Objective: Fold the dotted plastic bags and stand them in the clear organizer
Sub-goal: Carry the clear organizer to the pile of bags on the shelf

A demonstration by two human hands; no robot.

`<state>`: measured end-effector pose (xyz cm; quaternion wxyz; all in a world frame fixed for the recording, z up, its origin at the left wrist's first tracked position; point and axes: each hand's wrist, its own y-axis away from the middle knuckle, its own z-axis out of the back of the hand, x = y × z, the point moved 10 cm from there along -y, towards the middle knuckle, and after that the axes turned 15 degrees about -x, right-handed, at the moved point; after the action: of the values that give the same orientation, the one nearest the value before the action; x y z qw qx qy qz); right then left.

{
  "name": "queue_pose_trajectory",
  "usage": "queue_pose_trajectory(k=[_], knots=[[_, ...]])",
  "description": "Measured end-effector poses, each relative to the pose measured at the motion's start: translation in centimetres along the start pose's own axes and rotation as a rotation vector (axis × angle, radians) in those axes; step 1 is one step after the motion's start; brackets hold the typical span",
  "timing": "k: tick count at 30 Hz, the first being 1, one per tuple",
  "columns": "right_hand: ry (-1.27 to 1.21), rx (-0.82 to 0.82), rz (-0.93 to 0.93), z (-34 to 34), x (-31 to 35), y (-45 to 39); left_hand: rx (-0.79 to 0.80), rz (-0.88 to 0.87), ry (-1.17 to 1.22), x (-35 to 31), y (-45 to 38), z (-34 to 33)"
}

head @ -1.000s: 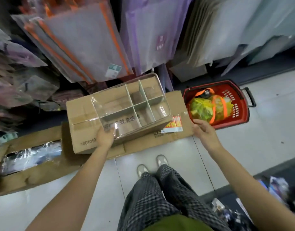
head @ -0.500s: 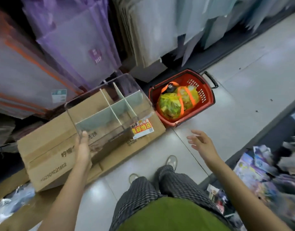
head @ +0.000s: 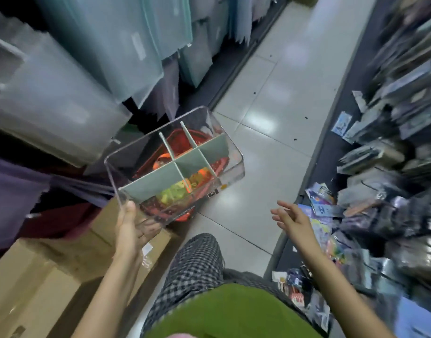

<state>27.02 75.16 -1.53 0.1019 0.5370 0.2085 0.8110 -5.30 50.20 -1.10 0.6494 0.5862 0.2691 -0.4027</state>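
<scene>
Clear organizer (head: pixel 175 164) is being gripped at its lower-left corner by left hand (head: pixel 130 230), probably for carrying, while right hand (head: pixel 292 219) is reaching out empty, fingers spread.

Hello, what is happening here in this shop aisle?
A person stands in the aisle. The left hand grips the clear organizer by its near corner and holds it in the air above a red basket. Its compartments look empty. The right hand is open, reaching toward packets on the right.
</scene>
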Motion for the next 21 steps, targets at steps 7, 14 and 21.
queue_pose_trajectory(k=[7, 14, 21], knots=[[-0.131, -0.171, -0.024, 3.9, 4.7, -10.4, 0.077, -0.093, -0.096, -6.1, -2.1, -15.1], [-0.204, -0.293, -0.016, 5.5, 12.9, -25.3, 0.131, -0.104, -0.164, -11.1, -7.4, -31.7], [-0.177, -0.367, -0.065, 8.3, 19.0, -36.9, 0.221, -0.123, -0.222, -18.0, -9.8, -50.7]])
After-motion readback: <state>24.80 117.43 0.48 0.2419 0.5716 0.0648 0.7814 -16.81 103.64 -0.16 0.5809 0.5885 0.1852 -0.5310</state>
